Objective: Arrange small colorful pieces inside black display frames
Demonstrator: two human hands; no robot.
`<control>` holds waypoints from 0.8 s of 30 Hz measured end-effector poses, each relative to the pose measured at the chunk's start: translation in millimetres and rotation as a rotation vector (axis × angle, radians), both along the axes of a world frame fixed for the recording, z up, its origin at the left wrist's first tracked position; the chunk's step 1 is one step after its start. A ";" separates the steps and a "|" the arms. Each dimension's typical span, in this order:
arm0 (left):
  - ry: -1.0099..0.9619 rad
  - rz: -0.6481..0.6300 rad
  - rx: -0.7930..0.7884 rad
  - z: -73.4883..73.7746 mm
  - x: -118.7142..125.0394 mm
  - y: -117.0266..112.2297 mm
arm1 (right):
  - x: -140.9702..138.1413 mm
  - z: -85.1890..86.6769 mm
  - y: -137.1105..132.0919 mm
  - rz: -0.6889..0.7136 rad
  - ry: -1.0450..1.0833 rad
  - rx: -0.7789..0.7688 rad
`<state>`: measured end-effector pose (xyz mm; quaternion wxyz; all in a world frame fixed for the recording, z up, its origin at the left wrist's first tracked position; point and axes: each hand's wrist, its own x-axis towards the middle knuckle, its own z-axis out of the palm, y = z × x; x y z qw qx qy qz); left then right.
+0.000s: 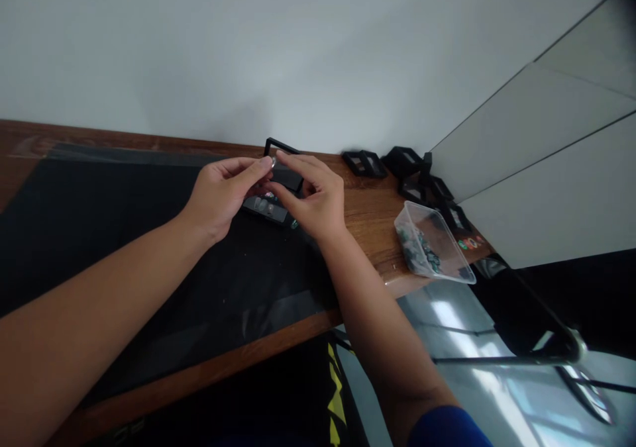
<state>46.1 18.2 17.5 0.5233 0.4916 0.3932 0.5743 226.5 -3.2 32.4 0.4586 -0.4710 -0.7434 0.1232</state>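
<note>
My left hand [223, 192] is closed in a pinch, with a small shiny piece [273, 161] between its thumb and fingertips; its exact kind is too small to tell. From the other side, my right hand [314, 194] curves in, its index fingertip at the same piece and its thumb lower down by the left fingers. Just behind and below both hands lies a black case [271, 216] with its framed lid [284, 144] raised. Small bits show inside it, some clear or pale, partly covered by my fingers. A small greenish piece [294, 224] sits at its right corner.
A black mat [149, 288] covers much of the wooden table [368, 215]. Several black frames [364, 163] stand along the wall at the right. A clear plastic tub [437, 242] of small greenish packets sits at the table's right edge, near small coloured rounds [470, 243].
</note>
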 end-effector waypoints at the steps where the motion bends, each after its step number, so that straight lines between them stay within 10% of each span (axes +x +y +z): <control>1: 0.011 -0.007 0.006 0.0 0.1 -0.6 | -0.2 -0.7 0.1 -0.006 -0.002 0.003; 24: 0.029 -0.236 -0.086 7.2 -12.7 0.1 | -5.5 4.7 0.9 0.162 0.336 -0.305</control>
